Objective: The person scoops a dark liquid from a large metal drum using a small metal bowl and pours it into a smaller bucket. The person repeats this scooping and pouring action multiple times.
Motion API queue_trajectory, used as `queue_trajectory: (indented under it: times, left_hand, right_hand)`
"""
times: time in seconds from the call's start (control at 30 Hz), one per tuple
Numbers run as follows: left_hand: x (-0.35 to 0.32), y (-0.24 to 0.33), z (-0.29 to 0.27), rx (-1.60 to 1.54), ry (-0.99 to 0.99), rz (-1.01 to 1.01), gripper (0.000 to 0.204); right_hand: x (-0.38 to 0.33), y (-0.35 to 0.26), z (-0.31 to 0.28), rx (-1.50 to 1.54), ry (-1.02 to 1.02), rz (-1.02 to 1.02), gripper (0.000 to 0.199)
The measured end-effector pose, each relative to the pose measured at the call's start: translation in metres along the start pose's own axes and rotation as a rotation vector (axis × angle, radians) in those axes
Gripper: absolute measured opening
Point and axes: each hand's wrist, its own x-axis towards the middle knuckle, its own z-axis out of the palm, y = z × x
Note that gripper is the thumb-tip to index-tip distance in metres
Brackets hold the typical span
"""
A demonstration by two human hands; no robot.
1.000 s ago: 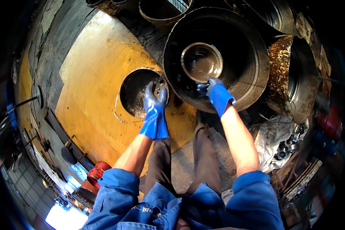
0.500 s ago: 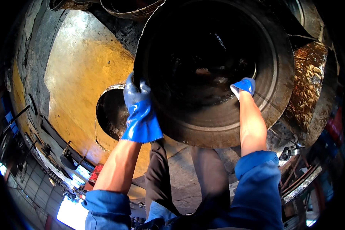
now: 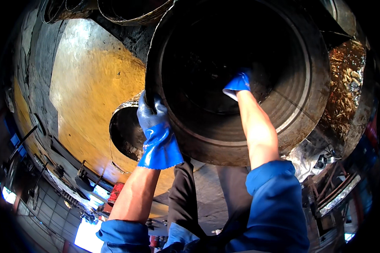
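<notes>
A large dark metal drum stands with its open mouth toward me. My left hand, in a blue rubber glove, grips the drum's left rim, its fingers closed around the edge. My right hand, in a matching blue glove, reaches deep into the drum; its fingers vanish in the dark, so what they touch or hold is hidden. Wet-looking glints show faintly on the dark inside. Just left of my left hand, a smaller bucket with a thin wire handle rests on the yellowish floor.
Farther off at upper left are more round containers. To the right of the drum, a container holds brown, shiny, flake-like material. Crumpled silvery sheeting lies near the drum's lower right. A yellow, worn floor plate spreads to the left.
My right hand has moved left and deeper into the drum, away from its right inner wall. My left hand stays on the rim. The view has shifted slightly.
</notes>
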Motion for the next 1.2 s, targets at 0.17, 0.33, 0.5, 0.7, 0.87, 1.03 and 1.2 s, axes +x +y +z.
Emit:
queue_trajectory:
  times: [0.17, 0.33, 0.5, 0.7, 0.87, 1.03, 1.2]
  left_hand:
    - [0.001, -0.016, -0.012, 0.063, 0.037, -0.031, 0.035]
    - [-0.001, 0.003, -0.005, 0.055, 0.014, -0.040, 0.034]
    - [0.006, -0.002, -0.023, 0.036, 0.080, 0.047, 0.030]
    - [-0.003, 0.016, -0.002, 0.149, 0.013, -0.021, 0.036]
    - [0.008, 0.013, -0.030, 0.222, -0.011, -0.128, 0.045]
    - [-0.038, 0.030, -0.085, -0.014, -0.088, -0.252, 0.072]
    - [-0.126, 0.000, -0.139, -0.068, 0.002, -0.138, 0.068]
  right_hand:
    - [-0.032, -0.118, 0.030, 0.274, -0.267, 0.122, 0.034]
    - [-0.051, -0.151, 0.054, 0.406, -0.231, 0.095, 0.023]
    - [-0.072, -0.199, 0.024, -0.037, -0.600, -0.310, 0.020]
    - [-0.085, -0.144, -0.021, 0.573, -0.514, 0.217, 0.030]
    - [-0.100, -0.183, -0.085, 0.453, -0.612, 0.488, 0.048]
    - [-0.172, -0.216, -0.247, 0.612, -0.614, 0.145, 0.033]
    - [-0.216, -0.229, -0.298, 0.902, -0.648, 0.242, 0.037]
